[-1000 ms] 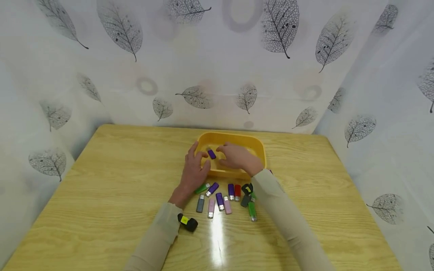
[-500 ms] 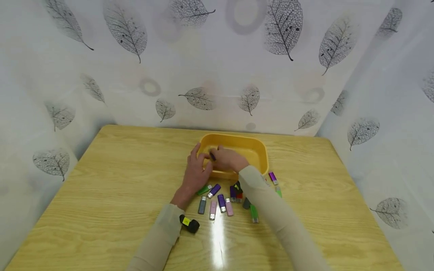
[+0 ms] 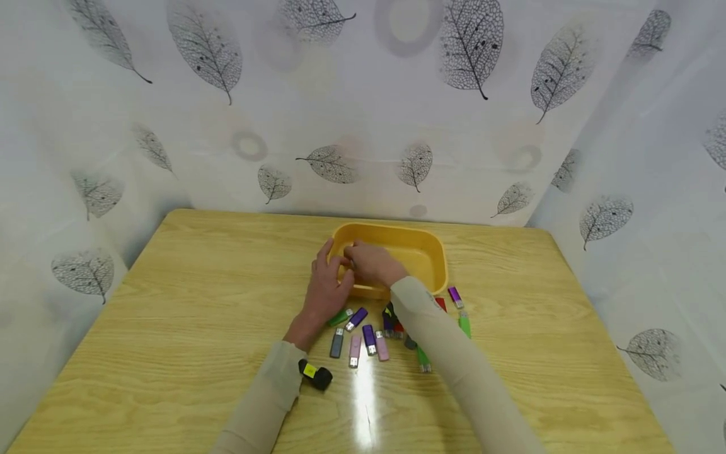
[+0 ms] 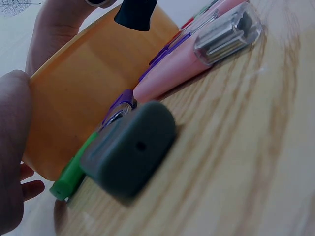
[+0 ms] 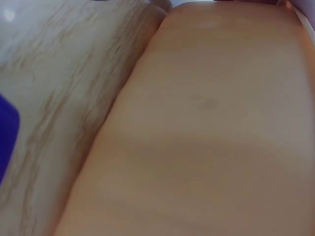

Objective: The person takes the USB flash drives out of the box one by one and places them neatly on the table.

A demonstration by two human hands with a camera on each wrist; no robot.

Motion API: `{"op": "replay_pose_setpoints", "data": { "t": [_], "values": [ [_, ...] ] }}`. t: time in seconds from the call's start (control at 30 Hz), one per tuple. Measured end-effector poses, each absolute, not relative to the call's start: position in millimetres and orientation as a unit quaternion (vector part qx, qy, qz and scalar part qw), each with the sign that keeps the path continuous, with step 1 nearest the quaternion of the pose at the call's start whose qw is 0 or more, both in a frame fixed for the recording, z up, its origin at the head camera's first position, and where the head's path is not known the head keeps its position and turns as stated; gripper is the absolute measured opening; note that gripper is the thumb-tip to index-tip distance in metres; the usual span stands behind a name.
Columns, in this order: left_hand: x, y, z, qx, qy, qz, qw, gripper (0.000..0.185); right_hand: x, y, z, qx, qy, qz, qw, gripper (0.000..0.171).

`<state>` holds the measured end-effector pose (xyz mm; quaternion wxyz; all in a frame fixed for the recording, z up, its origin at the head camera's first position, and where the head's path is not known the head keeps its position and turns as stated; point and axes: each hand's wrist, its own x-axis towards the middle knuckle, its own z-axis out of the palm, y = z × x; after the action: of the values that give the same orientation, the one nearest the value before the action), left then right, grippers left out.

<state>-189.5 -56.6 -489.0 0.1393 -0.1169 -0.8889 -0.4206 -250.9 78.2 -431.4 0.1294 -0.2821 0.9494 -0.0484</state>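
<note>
both hands (image 3: 346, 271) at yellow tray (image 3: 428, 252)

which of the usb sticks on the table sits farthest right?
The green USB stick right of the right sleeve. It lies just below the purple USB stick, apart from the main cluster near the yellow plastic tub.

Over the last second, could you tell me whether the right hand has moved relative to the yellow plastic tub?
Yes: the right hand has shifted leftward across the yellow plastic tub, toward its left wall.

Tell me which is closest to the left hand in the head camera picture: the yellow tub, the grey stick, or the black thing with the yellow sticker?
1. Yellow tub, touching the left hand.
2. Grey stick, below the wrist.
3. Black thing, nearest the sleeve.
</note>
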Motion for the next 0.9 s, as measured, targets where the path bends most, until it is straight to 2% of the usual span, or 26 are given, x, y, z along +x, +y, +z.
{"op": "replay_pose_setpoints", "data": {
  "t": [0.53, 0.9],
  "values": [
    [-189.1, -58.5, -488.6, -0.119, -0.89, -0.417, 0.142, 0.022, -248.1, 80.2, -428.5, -0.266, 0.947, -0.085, 0.155, 0.018],
    [-189.3, -57.4, -490.6, -0.126, -0.886, -0.421, 0.151, 0.026, -243.0, 81.4, -431.9, -0.209, 0.963, -0.104, 0.136, 0.033]
  ]
}}
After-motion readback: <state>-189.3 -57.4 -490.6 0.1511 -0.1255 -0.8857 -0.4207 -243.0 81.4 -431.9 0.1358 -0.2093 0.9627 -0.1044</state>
